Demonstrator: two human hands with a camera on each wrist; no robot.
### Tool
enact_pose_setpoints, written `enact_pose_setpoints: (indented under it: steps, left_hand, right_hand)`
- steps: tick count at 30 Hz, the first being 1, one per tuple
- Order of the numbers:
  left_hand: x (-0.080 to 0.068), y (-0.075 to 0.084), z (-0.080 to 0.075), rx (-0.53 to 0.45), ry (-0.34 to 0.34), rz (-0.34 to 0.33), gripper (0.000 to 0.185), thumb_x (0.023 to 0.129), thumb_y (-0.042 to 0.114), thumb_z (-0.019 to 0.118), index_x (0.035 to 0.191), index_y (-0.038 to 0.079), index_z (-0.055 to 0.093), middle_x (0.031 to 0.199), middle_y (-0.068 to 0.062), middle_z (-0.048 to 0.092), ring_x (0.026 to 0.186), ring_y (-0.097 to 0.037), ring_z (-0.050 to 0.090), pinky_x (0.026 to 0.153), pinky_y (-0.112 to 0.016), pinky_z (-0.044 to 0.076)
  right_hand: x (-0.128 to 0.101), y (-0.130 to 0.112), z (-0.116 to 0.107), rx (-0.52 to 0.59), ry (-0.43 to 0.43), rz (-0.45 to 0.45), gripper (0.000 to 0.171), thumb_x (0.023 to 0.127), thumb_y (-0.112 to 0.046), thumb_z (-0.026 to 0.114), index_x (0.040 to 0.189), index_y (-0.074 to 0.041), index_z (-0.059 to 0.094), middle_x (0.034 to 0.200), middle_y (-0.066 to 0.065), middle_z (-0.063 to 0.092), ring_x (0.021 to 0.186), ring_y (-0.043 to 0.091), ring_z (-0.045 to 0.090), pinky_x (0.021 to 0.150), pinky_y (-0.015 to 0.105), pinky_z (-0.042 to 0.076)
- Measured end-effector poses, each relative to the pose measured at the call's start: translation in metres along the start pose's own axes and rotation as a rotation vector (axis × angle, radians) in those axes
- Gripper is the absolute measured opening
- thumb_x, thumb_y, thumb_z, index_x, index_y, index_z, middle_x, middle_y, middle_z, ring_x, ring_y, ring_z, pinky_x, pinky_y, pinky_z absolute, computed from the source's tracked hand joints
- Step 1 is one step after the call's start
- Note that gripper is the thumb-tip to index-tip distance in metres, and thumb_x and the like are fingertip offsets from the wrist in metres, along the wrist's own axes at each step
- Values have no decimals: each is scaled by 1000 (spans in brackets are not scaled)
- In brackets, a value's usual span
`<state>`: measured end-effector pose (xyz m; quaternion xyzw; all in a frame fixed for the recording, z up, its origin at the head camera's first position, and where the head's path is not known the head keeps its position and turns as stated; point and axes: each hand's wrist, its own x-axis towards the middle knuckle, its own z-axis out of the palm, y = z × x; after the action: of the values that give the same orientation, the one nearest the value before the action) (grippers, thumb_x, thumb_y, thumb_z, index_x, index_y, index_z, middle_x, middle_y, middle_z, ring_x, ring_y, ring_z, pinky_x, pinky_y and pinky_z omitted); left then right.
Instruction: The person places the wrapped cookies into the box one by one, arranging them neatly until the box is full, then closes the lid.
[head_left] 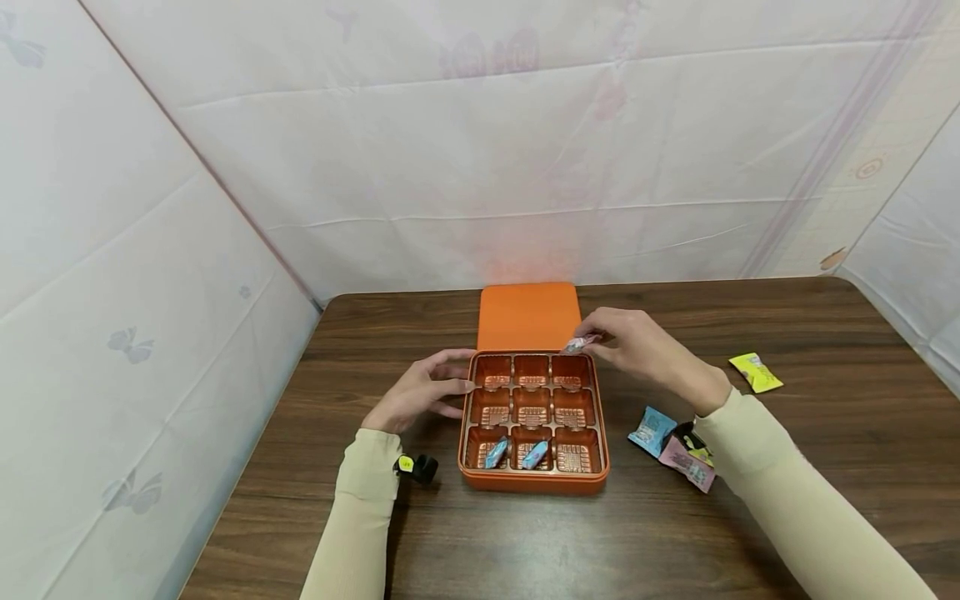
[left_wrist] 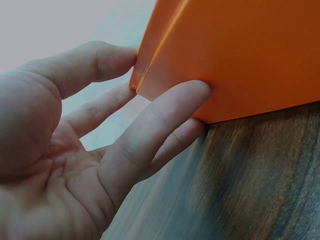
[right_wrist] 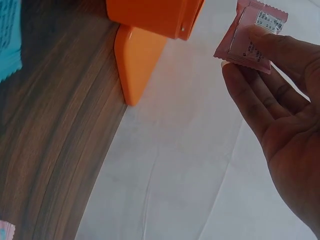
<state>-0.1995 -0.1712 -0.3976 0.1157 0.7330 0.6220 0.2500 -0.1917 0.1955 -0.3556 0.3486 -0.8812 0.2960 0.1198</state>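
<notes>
Right hand (head_left: 645,350) pinching pink sachet (right_wrist: 251,36) in fingers above far-right compartment of orange box (head_left: 532,483); left hand (head_left: 420,392), fingers straight, steadying box's left wall on worktop (head_left: 825,467).

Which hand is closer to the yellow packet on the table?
The right hand. It is over the box's far right corner, pinching a pink packet, with the yellow packet off to its right. The left hand touches the box's left side, farther away.
</notes>
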Motion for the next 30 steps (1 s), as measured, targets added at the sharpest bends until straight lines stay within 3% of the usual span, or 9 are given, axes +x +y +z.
enact_pose_setpoints:
  steps: [13,30]
  left_hand:
    - [0,-1,0,-4,-3,4,55,105,4,67,157,9,51,141,-28,57,115,-35,70,83,-50,65]
    - [1,-1,1,-11,-5,9,55,105,5,67,157,9,51,141,-29,58,114,-38,70,83,-50,65]
  right_hand:
    - [12,-18,12,32,-66,-6,18,92,5,80,107,-5,75,101,5,75,90,21,71,78,43,63]
    - [23,-37,24,68,-181,-42,18,97,-1,77,114,-6,75,108,3,71,79,13,59,70,33,55]
